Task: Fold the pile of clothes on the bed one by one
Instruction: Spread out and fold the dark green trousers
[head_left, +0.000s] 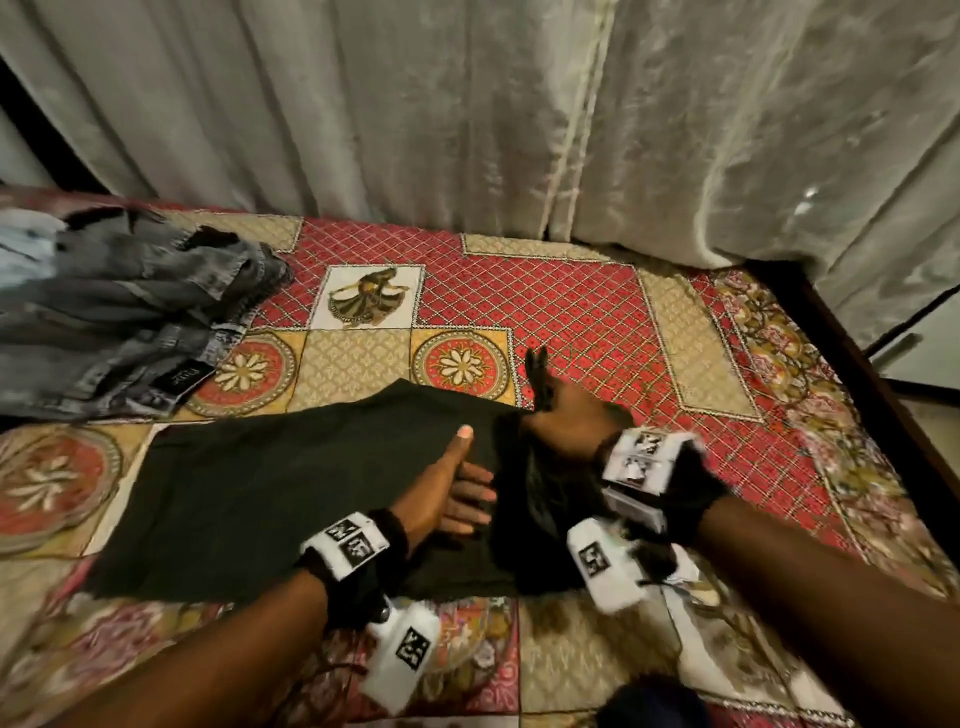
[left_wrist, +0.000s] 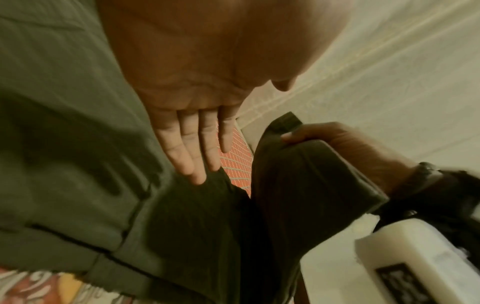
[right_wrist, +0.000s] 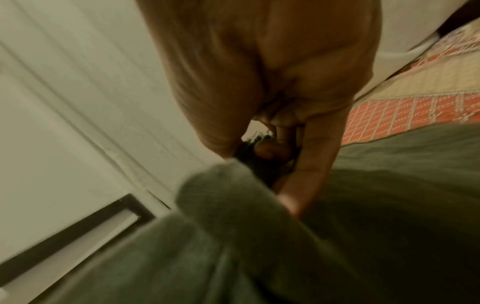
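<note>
A dark green garment (head_left: 249, 493) lies spread flat on the patterned bed cover (head_left: 571, 312), near the front middle. My left hand (head_left: 452, 488) rests flat on its right part, fingers straight (left_wrist: 192, 152) and thumb up. My right hand (head_left: 566, 410) grips the garment's right end (left_wrist: 298, 164) and holds it lifted above the bed, the cloth bunched in the fist (right_wrist: 280, 148). A heap of grey denim clothes (head_left: 119, 322) sits at the back left of the bed.
Pale curtains (head_left: 467, 104) hang along the far side of the bed. The bed's dark wooden edge (head_left: 852, 338) runs down the right side. A dark blue item (head_left: 654, 701) shows at the bottom edge, near my right forearm.
</note>
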